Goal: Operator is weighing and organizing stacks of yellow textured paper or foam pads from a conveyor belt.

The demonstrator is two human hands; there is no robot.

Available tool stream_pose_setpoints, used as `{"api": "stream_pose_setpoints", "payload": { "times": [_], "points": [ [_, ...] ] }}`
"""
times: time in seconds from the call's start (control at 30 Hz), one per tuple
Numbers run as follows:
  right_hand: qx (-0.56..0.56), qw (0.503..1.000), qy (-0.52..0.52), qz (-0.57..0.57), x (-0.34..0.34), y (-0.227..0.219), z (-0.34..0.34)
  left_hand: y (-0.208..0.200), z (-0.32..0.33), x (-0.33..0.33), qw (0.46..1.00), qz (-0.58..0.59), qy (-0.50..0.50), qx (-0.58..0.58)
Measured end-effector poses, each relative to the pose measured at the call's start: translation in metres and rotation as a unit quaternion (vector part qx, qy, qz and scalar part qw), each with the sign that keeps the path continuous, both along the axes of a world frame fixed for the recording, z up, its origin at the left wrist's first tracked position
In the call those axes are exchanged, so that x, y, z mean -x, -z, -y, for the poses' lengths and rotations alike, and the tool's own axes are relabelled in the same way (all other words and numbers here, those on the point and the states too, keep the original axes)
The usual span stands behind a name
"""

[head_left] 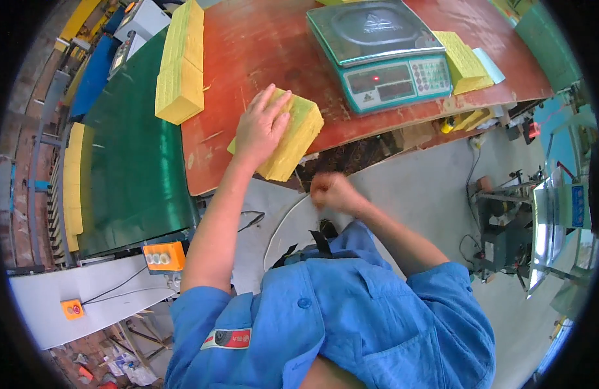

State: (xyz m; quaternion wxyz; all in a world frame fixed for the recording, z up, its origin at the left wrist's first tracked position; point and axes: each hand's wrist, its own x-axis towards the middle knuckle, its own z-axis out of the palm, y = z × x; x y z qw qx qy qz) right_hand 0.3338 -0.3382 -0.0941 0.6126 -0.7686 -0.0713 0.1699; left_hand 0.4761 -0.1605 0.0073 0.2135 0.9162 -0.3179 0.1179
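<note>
My left hand [262, 129] lies over a rough yellow block [293, 144] at the near edge of the red-brown table [247, 52]. Its fingers reach across the upper face and hold the block, which sits at an angle with a corner jutting past the edge. A little below and to the right of the block, my right hand [336, 192] hovers apart from it in front of my body. Its fingers look curled into a fist; motion blurs them, and whatever may be inside is hidden.
A teal scale [396, 81] with a metal pan stands right of the block, with more yellow blocks [465, 61] beside it. A row of yellow blocks [180, 78] lines the table's left side. Further left runs a green belt [131, 155], with an orange button box [163, 257] at its near end.
</note>
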Motion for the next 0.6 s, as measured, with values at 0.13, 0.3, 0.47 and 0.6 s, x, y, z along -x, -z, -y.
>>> {"api": "stream_pose_setpoints", "payload": {
  "times": [0.13,0.3,0.47,0.6],
  "points": [
    [0.067,0.993,0.010,0.099,0.008,-0.003,0.004,-0.001,-0.002,-0.001,0.999,-0.037,0.015,0.035],
    [0.092,0.952,0.268,0.112,-0.045,-0.034,0.022,0.000,-0.004,-0.006,0.998,-0.034,0.022,0.038],
    [0.132,0.934,0.294,0.151,-0.056,-0.045,0.014,0.002,-0.001,-0.004,0.999,-0.009,0.024,0.045],
    [0.023,0.928,0.353,0.119,-0.060,-0.056,-0.002,0.001,-0.003,-0.003,0.999,-0.014,0.014,0.044]
  ]
}}
